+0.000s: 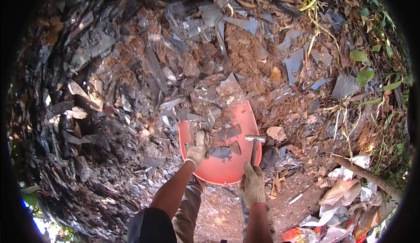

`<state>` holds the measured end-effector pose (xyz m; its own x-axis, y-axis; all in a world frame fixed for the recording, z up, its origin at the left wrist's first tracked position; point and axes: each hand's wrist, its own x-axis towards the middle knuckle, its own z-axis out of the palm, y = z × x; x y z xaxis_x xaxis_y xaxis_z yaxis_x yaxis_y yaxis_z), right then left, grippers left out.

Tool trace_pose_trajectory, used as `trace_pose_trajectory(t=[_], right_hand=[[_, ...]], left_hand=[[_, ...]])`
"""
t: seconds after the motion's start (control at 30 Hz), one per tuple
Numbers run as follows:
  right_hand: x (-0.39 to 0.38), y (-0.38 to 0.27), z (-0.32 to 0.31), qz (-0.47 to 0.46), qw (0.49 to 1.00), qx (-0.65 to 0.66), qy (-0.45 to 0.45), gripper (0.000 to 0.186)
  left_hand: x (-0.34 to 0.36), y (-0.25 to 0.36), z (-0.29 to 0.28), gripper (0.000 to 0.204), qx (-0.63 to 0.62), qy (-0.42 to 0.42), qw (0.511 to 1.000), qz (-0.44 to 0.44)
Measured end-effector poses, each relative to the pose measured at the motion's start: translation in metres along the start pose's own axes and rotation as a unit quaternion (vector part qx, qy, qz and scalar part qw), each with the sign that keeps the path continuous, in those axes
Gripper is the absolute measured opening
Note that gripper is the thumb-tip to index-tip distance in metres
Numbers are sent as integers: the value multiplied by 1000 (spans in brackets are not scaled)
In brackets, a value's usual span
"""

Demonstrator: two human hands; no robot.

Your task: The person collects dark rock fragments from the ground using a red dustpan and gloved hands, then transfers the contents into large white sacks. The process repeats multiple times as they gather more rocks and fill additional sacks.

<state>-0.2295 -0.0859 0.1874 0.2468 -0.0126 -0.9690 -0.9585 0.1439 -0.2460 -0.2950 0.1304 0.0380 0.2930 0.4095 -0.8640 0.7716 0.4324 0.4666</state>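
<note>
My gloved left hand (pixel 196 151) is over the left part of an orange plastic scoop-like pan (pixel 232 166), fingers bent among broken grey pieces; what they hold, if anything, I cannot make out. My gloved right hand (pixel 253 186) grips the handle of a hammer, whose metal head (pixel 254 138) lies across the pan's right rim. Dark, flat shards (pixel 221 152) rest in the pan, and a heap of broken glassy pieces (pixel 212 114) spills over its far edge.
Broken slabs and shards (pixel 87 59) are piled left and ahead, with reddish fibrous debris (pixel 245 46) among them. Vines and leaves (pixel 365 76) line the right side. A branch (pixel 367 173) and crumpled litter (pixel 337 203) lie at lower right. My legs (pixel 186 216) stand below the pan.
</note>
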Motion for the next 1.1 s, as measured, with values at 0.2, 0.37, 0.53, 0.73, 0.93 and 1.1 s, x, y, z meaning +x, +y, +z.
trace_pose_trajectory(t=[0.2,0.37,0.53,0.73,0.93,1.1], right_hand=[[4,17,7,13,999,-42,1,31],[4,27,11,4,998,-69,-3,28],[-5,18,24,4,995,-101,5,27],[-1,25,25,-21,994,-102,20,29],[2,28,26,-12,995,-101,8,30],[0,30,26,-13,996,-87,12,28]], left_hand=[[45,-47,1,59,30,8,1000,0],[52,-9,-11,70,-341,-196,914,-103],[67,15,-32,62,-418,-221,880,-29],[77,14,-30,43,-368,-238,896,-73],[18,-10,26,43,-289,-133,948,19],[-30,-39,17,33,-246,-7,968,45]])
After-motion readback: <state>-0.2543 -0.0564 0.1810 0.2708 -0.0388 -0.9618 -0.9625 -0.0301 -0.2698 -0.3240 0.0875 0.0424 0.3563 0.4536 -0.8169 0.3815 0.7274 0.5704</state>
